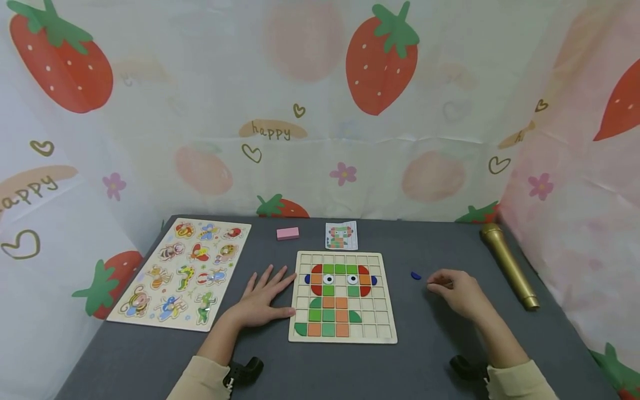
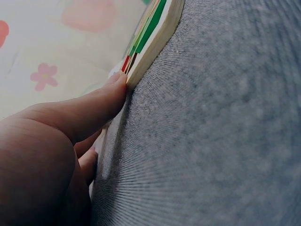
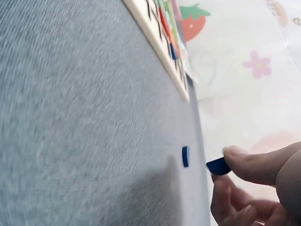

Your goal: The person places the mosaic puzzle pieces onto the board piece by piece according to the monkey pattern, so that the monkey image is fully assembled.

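Note:
A wooden grid board [image 1: 372, 333] lies on the table with green, orange, red and blue pieces and two eye pieces set in its squares. Fingers spread, my left hand [image 1: 262, 303] rests at the board's left side; its thumb [image 2: 106, 96] touches the edge. To the right of the board, my right hand [image 1: 457, 294] pinches a small dark blue half-round piece [image 3: 217, 166] between thumb and fingers, just above the table. A second blue piece [image 1: 416, 275] lies on the cloth between that hand and the board.
Behind the board are a picture card [image 1: 341, 235] and a pink block [image 1: 287, 234]. An insect picture board [image 1: 195, 266] lies at the left. A gold cylinder [image 1: 510, 266] lies near the table's right edge. Strawberry-print curtains [image 1: 320, 111] hang behind and at both sides.

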### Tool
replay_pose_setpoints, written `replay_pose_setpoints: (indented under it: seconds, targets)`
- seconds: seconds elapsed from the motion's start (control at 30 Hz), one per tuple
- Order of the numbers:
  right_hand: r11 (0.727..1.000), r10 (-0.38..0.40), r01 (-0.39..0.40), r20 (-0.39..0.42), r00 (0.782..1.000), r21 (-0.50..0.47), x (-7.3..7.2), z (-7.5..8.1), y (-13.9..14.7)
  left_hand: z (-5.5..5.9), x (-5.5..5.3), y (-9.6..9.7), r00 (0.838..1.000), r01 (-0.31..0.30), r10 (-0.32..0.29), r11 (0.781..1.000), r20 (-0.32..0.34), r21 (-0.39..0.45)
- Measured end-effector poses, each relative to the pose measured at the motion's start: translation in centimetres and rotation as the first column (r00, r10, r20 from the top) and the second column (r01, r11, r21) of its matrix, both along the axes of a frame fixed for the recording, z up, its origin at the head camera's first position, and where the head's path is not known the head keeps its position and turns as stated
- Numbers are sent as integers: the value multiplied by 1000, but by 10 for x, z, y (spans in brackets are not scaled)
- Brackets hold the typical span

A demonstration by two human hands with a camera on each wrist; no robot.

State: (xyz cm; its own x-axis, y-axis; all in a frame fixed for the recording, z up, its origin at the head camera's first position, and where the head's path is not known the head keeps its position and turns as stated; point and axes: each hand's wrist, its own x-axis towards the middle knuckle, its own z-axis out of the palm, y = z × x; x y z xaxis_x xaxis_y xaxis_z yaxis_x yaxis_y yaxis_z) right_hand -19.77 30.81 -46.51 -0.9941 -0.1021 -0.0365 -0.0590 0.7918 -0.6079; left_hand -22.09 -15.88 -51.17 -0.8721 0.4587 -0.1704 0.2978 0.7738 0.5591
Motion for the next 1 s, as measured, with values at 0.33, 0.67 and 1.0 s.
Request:
replay_pose_setpoints:
  seconds: [0.33, 0.67, 1.0]
  targets:
    - [990, -12, 9, -21, 1000, -142, 1, 13, -26, -2, -1, 0, 1000, 1, -1, 1000, -11, 0]
    - [989, -4, -2, -41, 999, -151, 1, 17, -56, -2, -1, 0, 1000, 4, -4, 1000, -21, 5]
    - [989, -4, 0, -28, 1000, -150, 1, 15, -84, -1, 0, -1, 1000, 6, -6, 1000, -23, 12]
